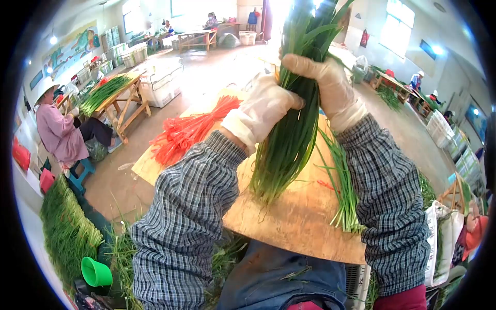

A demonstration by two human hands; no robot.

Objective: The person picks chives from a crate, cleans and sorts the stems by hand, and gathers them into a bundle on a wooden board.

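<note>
A thick bunch of green chives (287, 147) stands nearly upright in front of me, its lower ends at the wooden tabletop (279, 227). My left hand (264, 107), in a whitish glove, closes round the bunch at mid-height. Higher up on the other side, my right hand (326, 85), gloved too, grips the same bunch with its thumb across the leaves. Left of the bunch lies a pile of red plastic strips (191, 129). Loose chives (343, 181) rest along the table's right side, with a small red strip (326, 185) beside them.
At left, a person in a pink top (61, 124) sits by a wooden table (124, 98) bearing chives. A heap of greens (67, 222) and a green bucket (96, 272) are on the floor at lower left. White crates (440, 129) stand at far right.
</note>
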